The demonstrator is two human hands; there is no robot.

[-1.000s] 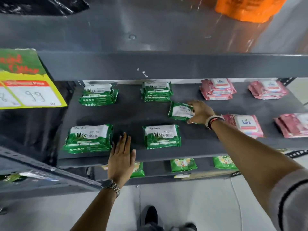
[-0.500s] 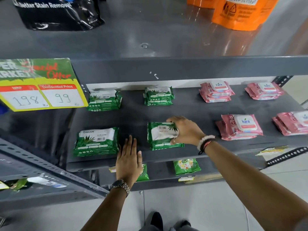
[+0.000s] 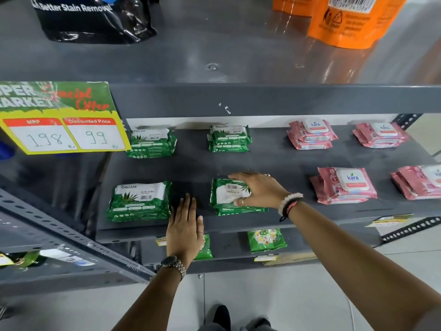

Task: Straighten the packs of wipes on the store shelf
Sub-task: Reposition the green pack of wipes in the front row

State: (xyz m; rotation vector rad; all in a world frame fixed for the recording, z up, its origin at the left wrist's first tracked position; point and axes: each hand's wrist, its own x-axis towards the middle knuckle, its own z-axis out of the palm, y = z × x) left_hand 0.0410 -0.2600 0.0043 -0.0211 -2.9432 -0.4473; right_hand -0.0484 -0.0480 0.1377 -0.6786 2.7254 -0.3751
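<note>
Left hand [image 3: 185,231] lies flat on the shelf [image 3: 307,219] just left of the front green stack [image 3: 238,211], fingers straight and pressed together. On that stack the right hand [image 3: 259,189] holds the top pack [image 3: 223,195] turned crosswise — fingers spread over its far edge, thumb nearside. Behind the stack sits the rear green stack [image 3: 229,138]; pink packs [image 3: 344,185] lie to its right.

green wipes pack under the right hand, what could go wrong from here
The green plastic wipes pack held by the right hand lies turned sideways on the green pack beneath; let go like this, the stack may stay crooked or slide. It sits near the front edge of the grey metal shelf, so a pull could drop it.
</note>
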